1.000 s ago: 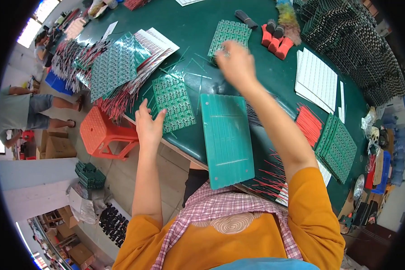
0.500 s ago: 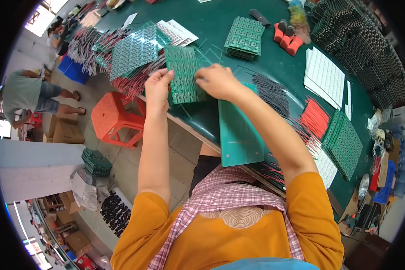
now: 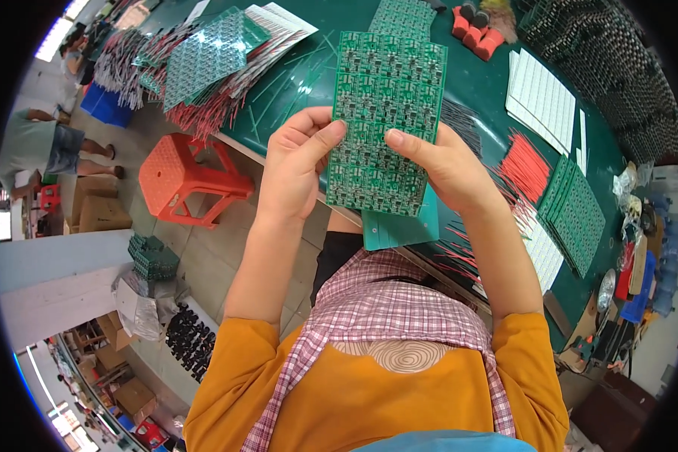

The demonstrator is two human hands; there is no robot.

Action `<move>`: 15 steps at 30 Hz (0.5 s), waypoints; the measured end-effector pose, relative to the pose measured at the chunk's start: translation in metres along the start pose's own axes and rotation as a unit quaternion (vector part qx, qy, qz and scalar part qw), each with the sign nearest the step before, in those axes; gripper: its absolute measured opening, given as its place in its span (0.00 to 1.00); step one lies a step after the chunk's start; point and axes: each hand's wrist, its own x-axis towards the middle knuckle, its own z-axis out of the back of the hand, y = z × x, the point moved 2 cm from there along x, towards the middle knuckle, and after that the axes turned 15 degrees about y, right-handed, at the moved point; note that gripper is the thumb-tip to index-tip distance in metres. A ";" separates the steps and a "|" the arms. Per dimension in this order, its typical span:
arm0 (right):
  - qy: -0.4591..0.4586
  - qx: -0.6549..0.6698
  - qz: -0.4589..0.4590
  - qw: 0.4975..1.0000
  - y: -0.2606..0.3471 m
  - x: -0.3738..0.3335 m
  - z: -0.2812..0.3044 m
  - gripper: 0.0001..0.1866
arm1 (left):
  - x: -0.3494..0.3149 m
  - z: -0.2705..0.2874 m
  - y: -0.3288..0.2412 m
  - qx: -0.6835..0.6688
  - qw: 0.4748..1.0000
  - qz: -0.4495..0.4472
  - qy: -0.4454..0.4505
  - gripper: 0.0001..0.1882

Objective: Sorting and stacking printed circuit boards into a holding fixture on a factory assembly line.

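A worker's left hand (image 3: 297, 166) and right hand (image 3: 453, 169) grasp a green circuit panel (image 3: 384, 98) by its long edges, toward one o'clock in view. Should either grip slip, it could fall onto the flat green board (image 3: 399, 233) at the panel's six o'clock and chip.

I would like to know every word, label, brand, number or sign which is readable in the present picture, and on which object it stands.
No text can be read.
Panel of circuit boards between the left hand and right hand: fine markings, too small.
White sheets on the green table: rows of marks, too small.
Red stool: a mark on its side, too small.
Orange shirt: ring pattern, no readable words.
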 end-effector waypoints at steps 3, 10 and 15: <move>-0.038 -0.028 0.051 0.998 0.004 -0.015 0.010 0.29 | 0.001 -0.003 0.000 0.008 0.999 0.010 0.030 0.10; -0.159 0.035 -0.008 0.987 0.004 -0.038 0.026 0.24 | -0.005 -0.024 0.010 0.174 0.980 0.070 0.071 0.11; -0.176 -0.158 -0.055 0.970 0.006 -0.052 0.046 0.23 | -0.013 0.013 0.017 0.307 0.949 0.049 -0.060 0.14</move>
